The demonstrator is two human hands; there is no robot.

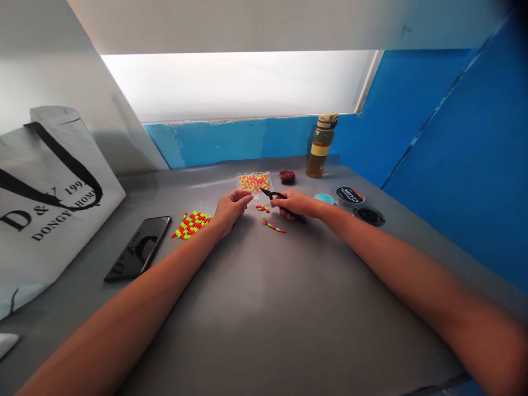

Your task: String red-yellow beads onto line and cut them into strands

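Observation:
My right hand (295,204) is closed around small black scissors (273,194), blades pointing left toward my left hand. My left hand (231,209) is pinched, fingertips together near the scissor tips; what it pinches is too small to make out. Between and below the hands lie a short cluster of red-and-yellow beads (263,208) and a short string of the same beads (273,225). A clear packet of beads (254,182) lies just beyond the hands. A block of bead rows (191,225) lies left of my left hand.
A black phone (139,248) lies on the grey table (264,308) at left, beside a white tote bag (45,203). A bottle (321,147), a dark red lump (287,177) and line spools (350,195) stand at the back right. Blue walls close the right side.

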